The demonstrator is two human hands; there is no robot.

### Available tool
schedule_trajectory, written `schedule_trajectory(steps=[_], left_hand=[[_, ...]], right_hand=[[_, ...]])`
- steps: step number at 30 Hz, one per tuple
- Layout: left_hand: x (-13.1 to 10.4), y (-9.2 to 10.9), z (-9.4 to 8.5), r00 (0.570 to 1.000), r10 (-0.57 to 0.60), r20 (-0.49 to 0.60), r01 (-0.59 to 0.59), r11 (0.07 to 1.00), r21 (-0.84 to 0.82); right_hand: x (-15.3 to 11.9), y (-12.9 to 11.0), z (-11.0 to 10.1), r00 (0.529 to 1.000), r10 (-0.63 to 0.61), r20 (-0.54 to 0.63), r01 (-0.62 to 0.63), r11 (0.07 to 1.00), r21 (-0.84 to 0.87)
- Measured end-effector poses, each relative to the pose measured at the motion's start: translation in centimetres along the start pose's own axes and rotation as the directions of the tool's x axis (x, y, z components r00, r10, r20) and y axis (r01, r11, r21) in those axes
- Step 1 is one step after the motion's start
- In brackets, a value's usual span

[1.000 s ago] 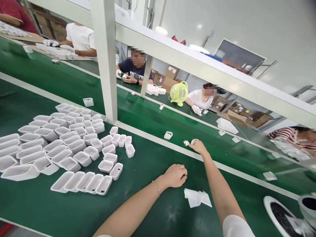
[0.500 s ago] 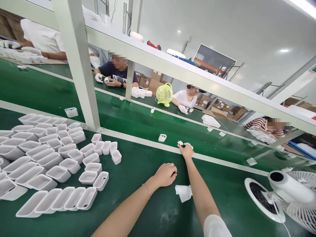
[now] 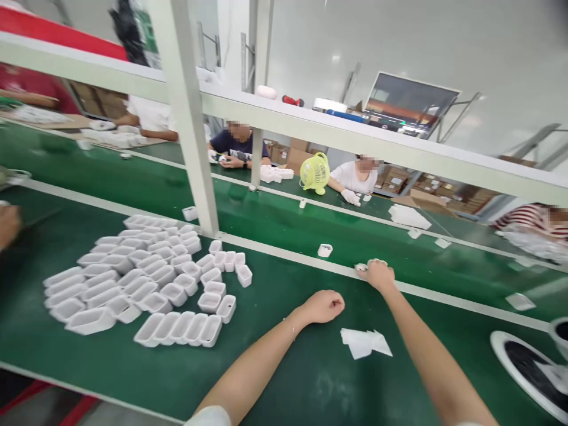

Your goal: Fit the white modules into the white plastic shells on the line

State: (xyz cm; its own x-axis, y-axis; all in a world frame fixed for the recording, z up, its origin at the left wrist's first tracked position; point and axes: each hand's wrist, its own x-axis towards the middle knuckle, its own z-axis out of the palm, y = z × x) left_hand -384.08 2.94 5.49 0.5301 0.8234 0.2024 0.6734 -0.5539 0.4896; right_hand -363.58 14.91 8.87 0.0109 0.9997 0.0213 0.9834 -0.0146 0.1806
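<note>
My left hand (image 3: 325, 306) rests on the green table, its fingers curled inward around a small gap, and no object shows in it. Farther forward, at the pale strip beside the belt, my right hand (image 3: 378, 274) has its fingers closed around a small white part (image 3: 361, 268) that sticks out on the left. White paper pieces (image 3: 366, 343) lie between my forearms. One white case (image 3: 325, 250) stands on the green belt, left of my right hand. Many open white cases (image 3: 155, 299) cover the table on the left.
A metal post (image 3: 189, 118) rises behind the cases. The base of a white fan (image 3: 528, 370) stands at the right. Across the belt are a green fan (image 3: 315, 173) and several people with white parts. Another person's hand (image 3: 7, 225) shows at the left edge.
The view has swung left, so the cases sit farther right. My right hand remains near the strip, with the white part less visible. My left hand has turned slightly, its fingers still curled.
</note>
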Motion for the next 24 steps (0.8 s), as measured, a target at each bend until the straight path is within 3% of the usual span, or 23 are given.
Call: schedule_trajectory(steps=[4,6,9,11,13,18,22,24], left_hand=[[-3.0,0.6,-5.8,0.988,-0.117,-0.104,0.130,0.984,0.122],[-5.5,0.2,-8.7,0.945,-0.239,-0.225,0.288,0.932,0.220],[-9.4,-0.9,-11.6,0.797,-0.442,-0.411,0.582,0.746,0.325],[-11.4,-1.9,-12.2,0.690,-0.529,-0.494,0.716,0.601,0.355],[-12.5,-2.9,-12.0,0.622,-0.573,-0.534,0.781,0.501,0.372],[-12.2,-4.4,-10.9,0.557,-0.595,-0.580,0.830,0.406,0.381],[-11.4,-4.5,-10.4,0.543,-0.609,-0.578,0.840,0.404,0.364],[-11.2,-4.4,-10.2,0.547,-0.620,-0.563,0.837,0.420,0.350]], right_hand=[[-3.0,1.2,-1.3,0.960,-0.281,0.002,0.279,0.954,-0.113],[-4.5,1.5,-1.2,0.907,-0.421,-0.008,0.417,0.899,-0.135],[-5.7,1.7,-0.1,0.829,-0.559,-0.020,0.552,0.823,-0.134],[-5.3,1.9,1.5,0.786,-0.618,-0.017,0.613,0.783,-0.106],[-3.8,1.9,3.6,0.761,-0.649,0.005,0.648,0.760,-0.052],[-0.8,1.9,7.9,0.866,-0.492,0.090,0.423,0.817,0.391],[-2.2,1.8,8.8,0.932,-0.356,0.070,0.244,0.759,0.603],[-3.1,1.8,9.0,0.942,-0.325,0.079,0.197,0.730,0.655]])
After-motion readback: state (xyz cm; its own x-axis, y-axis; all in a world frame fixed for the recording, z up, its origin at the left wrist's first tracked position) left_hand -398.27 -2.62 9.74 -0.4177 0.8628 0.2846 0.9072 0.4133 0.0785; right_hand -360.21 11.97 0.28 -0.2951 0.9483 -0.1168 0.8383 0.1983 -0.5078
